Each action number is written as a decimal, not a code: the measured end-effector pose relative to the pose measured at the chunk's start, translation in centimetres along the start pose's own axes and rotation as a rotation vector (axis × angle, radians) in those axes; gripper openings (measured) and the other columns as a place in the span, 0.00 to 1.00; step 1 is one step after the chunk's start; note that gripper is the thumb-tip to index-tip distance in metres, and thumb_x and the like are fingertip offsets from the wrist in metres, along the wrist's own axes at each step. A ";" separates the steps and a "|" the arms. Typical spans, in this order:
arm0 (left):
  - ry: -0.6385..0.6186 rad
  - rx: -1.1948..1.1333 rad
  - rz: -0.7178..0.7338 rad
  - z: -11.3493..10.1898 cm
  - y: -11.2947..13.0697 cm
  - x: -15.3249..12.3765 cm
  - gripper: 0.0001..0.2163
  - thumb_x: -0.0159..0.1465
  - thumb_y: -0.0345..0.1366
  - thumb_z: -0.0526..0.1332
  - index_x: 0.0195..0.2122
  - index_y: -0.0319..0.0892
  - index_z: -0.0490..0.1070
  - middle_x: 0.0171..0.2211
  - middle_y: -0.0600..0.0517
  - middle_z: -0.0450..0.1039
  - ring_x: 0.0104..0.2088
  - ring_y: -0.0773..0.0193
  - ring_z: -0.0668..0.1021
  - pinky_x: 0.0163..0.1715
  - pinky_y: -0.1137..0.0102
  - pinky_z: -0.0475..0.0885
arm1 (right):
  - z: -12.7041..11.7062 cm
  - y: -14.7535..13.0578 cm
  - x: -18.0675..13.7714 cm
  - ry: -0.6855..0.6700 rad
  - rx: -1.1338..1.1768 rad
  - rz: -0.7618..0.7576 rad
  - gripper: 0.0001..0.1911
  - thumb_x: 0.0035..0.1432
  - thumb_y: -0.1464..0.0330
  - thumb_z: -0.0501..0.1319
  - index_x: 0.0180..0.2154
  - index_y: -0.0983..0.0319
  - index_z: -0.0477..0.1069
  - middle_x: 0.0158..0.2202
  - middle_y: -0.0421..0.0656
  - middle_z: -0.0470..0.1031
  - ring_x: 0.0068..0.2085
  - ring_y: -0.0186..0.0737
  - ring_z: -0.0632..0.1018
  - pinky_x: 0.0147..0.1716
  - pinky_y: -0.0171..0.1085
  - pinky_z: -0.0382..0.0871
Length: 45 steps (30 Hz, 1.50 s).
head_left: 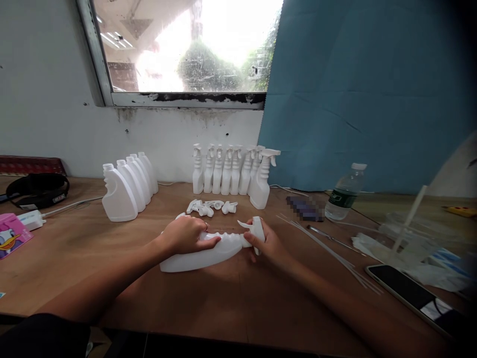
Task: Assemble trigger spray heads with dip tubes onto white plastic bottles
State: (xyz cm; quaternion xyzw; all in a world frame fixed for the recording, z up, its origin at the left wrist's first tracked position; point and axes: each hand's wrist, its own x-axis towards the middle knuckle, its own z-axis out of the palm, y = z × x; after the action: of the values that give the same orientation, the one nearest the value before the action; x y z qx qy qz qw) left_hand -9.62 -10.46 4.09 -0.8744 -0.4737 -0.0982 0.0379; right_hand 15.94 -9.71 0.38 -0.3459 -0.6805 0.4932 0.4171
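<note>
A white plastic spray bottle (pixel 208 258) lies tilted on its side above the front of the table, its neck toward the right. My left hand (pixel 186 236) is wrapped round its body. At the neck, my right hand (pixel 266 243) grips a white trigger sprayer head (pixel 257 231), which meets the bottle's mouth; how far it is threaded on cannot be seen. Just behind my hands lie several loose trigger sprayer heads (pixel 212 206). Several bottles without heads (pixel 121 199) stand in a row at the left, and several bottles with heads fitted (pixel 226 174) stand by the wall.
Thin white tubes (pixel 331 253) and a metal rod (pixel 335 239) lie on the brown table (pixel 208 308) to the right. Beyond them are a water bottle (pixel 343 194), a phone (pixel 410 293) and a clear plastic container (pixel 406 233). A black strap (pixel 39 190) and pink box (pixel 13 236) sit left.
</note>
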 end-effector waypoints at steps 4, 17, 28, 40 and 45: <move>0.008 0.030 -0.003 0.1 0.1 -0.1 0.27 0.65 0.58 0.47 0.30 0.41 0.76 0.31 0.49 0.77 0.31 0.56 0.77 0.25 0.69 0.58 | -0.1 0.1 0.0 -0.007 0.014 0.002 0.27 0.48 0.56 0.69 0.42 0.57 0.56 0.31 0.37 0.73 0.23 0.35 0.74 0.22 0.35 0.68; -0.015 -0.024 -0.008 -0.2 0.1 0.0 0.27 0.65 0.58 0.48 0.31 0.40 0.76 0.31 0.48 0.77 0.33 0.57 0.77 0.26 0.69 0.61 | -0.2 0.7 -0.2 0.004 -0.061 -0.080 0.17 0.60 0.55 0.60 0.38 0.57 0.55 0.21 0.33 0.69 0.19 0.35 0.70 0.21 0.33 0.63; -0.010 -0.014 -0.011 0.0 -0.1 -0.1 0.28 0.65 0.58 0.48 0.33 0.40 0.77 0.31 0.47 0.77 0.33 0.56 0.78 0.27 0.70 0.62 | -0.6 0.5 -0.4 -0.014 -0.024 -0.056 0.26 0.49 0.59 0.70 0.43 0.58 0.59 0.36 0.40 0.74 0.28 0.36 0.73 0.26 0.36 0.71; 0.015 -0.171 -0.008 -0.6 -0.3 -0.2 0.23 0.64 0.55 0.52 0.31 0.41 0.75 0.30 0.49 0.75 0.32 0.60 0.75 0.28 0.71 0.61 | 0.1 0.8 0.3 -0.095 0.179 -0.094 0.35 0.47 0.58 0.71 0.53 0.55 0.58 0.40 0.42 0.71 0.27 0.36 0.74 0.27 0.38 0.71; -0.110 -0.667 0.048 0.8 -0.5 -0.4 0.26 0.66 0.55 0.48 0.19 0.39 0.55 0.17 0.56 0.53 0.20 0.71 0.58 0.21 0.72 0.52 | 0.2 0.5 -0.1 -0.323 0.204 -0.178 0.49 0.37 0.57 0.76 0.59 0.50 0.56 0.57 0.49 0.62 0.45 0.49 0.75 0.36 0.45 0.75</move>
State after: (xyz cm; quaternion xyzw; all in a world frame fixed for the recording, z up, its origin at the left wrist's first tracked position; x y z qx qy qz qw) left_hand -10.16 -10.43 3.24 -0.8534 -0.3961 -0.1996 -0.2738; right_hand 15.84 -9.77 -0.20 -0.1570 -0.7130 0.5698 0.3772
